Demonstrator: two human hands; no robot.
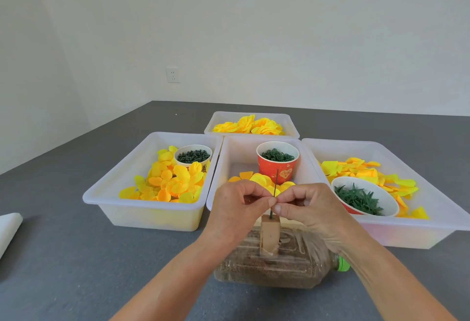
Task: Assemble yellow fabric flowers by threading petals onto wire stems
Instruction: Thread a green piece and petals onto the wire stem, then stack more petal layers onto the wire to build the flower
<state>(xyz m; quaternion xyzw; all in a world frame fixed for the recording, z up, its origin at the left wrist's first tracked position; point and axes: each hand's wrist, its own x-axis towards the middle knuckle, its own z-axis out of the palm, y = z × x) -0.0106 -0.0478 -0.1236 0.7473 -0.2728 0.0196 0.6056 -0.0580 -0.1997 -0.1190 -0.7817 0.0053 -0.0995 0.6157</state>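
A thin dark wire stem stands upright in a small wooden block fixed on top of a plastic bottle that lies on its side. My left hand and my right hand meet at the stem, fingertips pinched together around it at mid height. What sits between the fingertips is too small to make out. Loose yellow petals lie in the middle tray just behind my hands.
A red cup of green rings stands in the middle tray. The left tray holds petals and a cup of dark green pieces. The right tray holds petals and a bowl of green leaves. Finished yellow flowers fill the far tray.
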